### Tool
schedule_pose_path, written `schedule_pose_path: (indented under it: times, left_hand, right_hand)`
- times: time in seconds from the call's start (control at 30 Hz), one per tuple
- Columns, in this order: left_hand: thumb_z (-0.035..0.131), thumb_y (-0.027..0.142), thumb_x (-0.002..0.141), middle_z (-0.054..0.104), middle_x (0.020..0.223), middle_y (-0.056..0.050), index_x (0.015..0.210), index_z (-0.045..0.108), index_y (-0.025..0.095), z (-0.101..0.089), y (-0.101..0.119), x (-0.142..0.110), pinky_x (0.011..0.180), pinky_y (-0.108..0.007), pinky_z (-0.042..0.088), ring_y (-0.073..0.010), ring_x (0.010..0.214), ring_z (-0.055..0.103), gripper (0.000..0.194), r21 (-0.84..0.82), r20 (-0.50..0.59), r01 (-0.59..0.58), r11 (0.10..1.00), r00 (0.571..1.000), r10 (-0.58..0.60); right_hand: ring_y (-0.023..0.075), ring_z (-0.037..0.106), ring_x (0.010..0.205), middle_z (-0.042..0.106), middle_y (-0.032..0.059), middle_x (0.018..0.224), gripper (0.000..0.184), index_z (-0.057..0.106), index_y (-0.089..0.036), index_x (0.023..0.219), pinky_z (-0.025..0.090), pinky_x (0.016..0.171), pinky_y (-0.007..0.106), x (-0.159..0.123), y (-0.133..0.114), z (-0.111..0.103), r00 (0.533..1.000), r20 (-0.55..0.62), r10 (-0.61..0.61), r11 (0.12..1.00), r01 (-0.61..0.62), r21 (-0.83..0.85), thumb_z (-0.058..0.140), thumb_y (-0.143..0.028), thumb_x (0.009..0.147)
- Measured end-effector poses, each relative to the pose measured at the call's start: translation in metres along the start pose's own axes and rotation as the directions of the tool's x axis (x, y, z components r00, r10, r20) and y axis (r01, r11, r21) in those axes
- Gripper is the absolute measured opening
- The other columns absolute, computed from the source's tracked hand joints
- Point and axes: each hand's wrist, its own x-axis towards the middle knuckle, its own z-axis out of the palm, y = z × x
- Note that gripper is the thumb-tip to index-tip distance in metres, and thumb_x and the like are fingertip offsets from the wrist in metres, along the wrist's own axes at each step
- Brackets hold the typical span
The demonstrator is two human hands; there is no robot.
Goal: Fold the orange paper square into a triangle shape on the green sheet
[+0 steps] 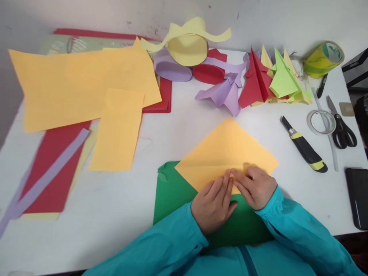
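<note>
A square sheet of orange paper lies turned like a diamond in front of me, with a crease line running across it. Its lower part, partly hidden under my hands, appears folded up. My left hand rests on that lower part, fingers stretched out and tips near the crease. From the other side, my right hand has its index finger and thumb at the fold, with the other fingers curled in. The fingertips of both hands nearly meet. Beneath the orange paper is a green sheet with a torn corner.
Orange sheets and red paper with a purple strip lie left. Behind stand a yellow paper ring and folded paper shapes. At right are a utility knife, tape, scissors and a phone.
</note>
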Motion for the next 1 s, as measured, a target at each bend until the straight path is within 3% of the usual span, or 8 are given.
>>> schedule_pose_path:
  times: [0.1, 0.23, 0.57, 1.0]
  left_hand:
    - [0.044, 0.035, 0.093, 0.064, 0.115, -0.021, 0.107, 0.063, 0.000, 0.0018, -0.0054, 0.0055, 0.075, -0.035, 0.046, -0.0269, 0.095, 0.062, 0.042, 0.012, -0.050, -0.072, 0.997, 0.996, 0.072]
    - [0.045, 0.034, 0.092, 0.065, 0.113, -0.021, 0.107, 0.063, -0.002, 0.0024, -0.0073, 0.0084, 0.072, -0.036, 0.047, -0.0274, 0.093, 0.063, 0.042, 0.023, -0.066, -0.055, 0.998, 0.996, 0.056]
    - [0.048, 0.030, 0.092, 0.065, 0.114, -0.019, 0.108, 0.062, 0.001, 0.0039, -0.0092, 0.0022, 0.081, -0.036, 0.047, -0.0271, 0.102, 0.061, 0.036, 0.005, -0.105, -0.046, 0.999, 0.993, 0.047]
    - [0.047, 0.032, 0.093, 0.062, 0.121, -0.018, 0.113, 0.061, 0.003, 0.0022, -0.0117, 0.0026, 0.090, -0.040, 0.046, -0.0297, 0.112, 0.058, 0.038, -0.006, -0.054, -0.038, 0.999, 0.998, 0.038]
  right_hand:
    - [0.0147, 0.047, 0.064, 0.051, 0.0027, 0.066, 0.031, 0.067, -0.022, 0.110, 0.034, 0.055, 0.026, 0.0007, -0.0010, 0.0007, 1.000, 0.004, 0.006, 0.999, -0.005, -0.035, 0.041, -0.031, 0.095]
    - [0.0145, 0.046, 0.064, 0.051, 0.0025, 0.067, 0.031, 0.066, -0.022, 0.111, 0.032, 0.054, 0.026, -0.0008, -0.0004, 0.0019, 1.000, 0.013, -0.009, 0.999, 0.010, -0.043, 0.042, -0.031, 0.095]
    - [0.0150, 0.045, 0.062, 0.049, 0.0026, 0.065, 0.033, 0.067, -0.023, 0.111, 0.032, 0.052, 0.027, -0.0024, 0.0017, 0.0016, 0.999, 0.002, -0.046, 0.997, 0.046, -0.060, 0.043, -0.037, 0.094]
    - [0.0185, 0.047, 0.069, 0.053, 0.0063, 0.071, 0.038, 0.066, -0.018, 0.114, 0.036, 0.057, 0.029, -0.0039, 0.0005, 0.0014, 0.997, 0.030, -0.073, 0.993, 0.075, -0.094, 0.042, -0.040, 0.093]
